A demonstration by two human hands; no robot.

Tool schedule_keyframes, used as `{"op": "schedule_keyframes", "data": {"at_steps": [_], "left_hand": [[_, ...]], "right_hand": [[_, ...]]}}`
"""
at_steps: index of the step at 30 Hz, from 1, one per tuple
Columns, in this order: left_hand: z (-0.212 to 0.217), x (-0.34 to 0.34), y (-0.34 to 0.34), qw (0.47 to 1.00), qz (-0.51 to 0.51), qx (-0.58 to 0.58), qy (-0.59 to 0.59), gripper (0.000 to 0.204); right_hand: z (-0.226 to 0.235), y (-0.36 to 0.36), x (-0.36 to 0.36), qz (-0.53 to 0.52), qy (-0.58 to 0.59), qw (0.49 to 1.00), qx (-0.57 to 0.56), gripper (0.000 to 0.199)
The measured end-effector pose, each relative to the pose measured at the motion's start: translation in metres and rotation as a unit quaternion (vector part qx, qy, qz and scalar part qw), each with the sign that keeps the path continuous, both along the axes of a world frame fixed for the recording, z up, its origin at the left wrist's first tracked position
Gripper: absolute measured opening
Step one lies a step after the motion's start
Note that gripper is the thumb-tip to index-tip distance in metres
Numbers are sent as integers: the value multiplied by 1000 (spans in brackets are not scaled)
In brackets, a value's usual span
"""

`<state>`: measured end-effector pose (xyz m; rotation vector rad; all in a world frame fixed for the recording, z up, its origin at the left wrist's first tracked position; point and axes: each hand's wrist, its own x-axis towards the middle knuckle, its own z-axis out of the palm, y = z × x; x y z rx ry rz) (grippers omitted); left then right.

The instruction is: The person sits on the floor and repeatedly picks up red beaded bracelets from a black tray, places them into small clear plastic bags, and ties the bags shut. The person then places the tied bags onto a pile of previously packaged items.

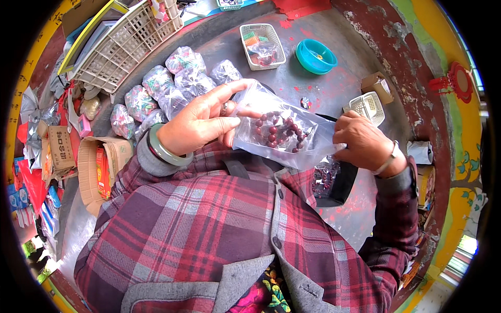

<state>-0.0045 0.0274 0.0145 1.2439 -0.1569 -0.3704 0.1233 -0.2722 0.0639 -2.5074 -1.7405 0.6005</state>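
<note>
Your left hand [201, 122] and right hand [362, 141] each pinched an edge of the clear plastic bag [282, 133] of dark red beads [279, 134], held above the worktop [313, 86]; it looked limp, light and slippery, best gripped at its top edge.

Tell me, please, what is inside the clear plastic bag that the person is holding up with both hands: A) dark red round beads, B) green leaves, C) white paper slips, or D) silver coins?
A: the clear plastic bag, held between the left hand and the right hand, shows a cluster of dark red round beads through its film.
</note>
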Motion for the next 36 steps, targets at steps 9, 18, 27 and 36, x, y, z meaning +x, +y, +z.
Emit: {"op": "schedule_keyframes", "data": {"at_steps": [9,18,27,36], "left_hand": [[28,-7,1,999,40,-11,21,52],[43,-11,-4,997,24,8,73,43],[41,-4,-7,994,7,49,94,36],[38,-4,-12,995,-19,60,74,36]], "right_hand": [[25,-15,-27,-90,104,975,174,11],[16,-11,-40,-113,-25,973,198,14],[7,-5,-53,-112,-129,937,304,9],[-1,-5,-58,-163,-94,918,348,11]]}}
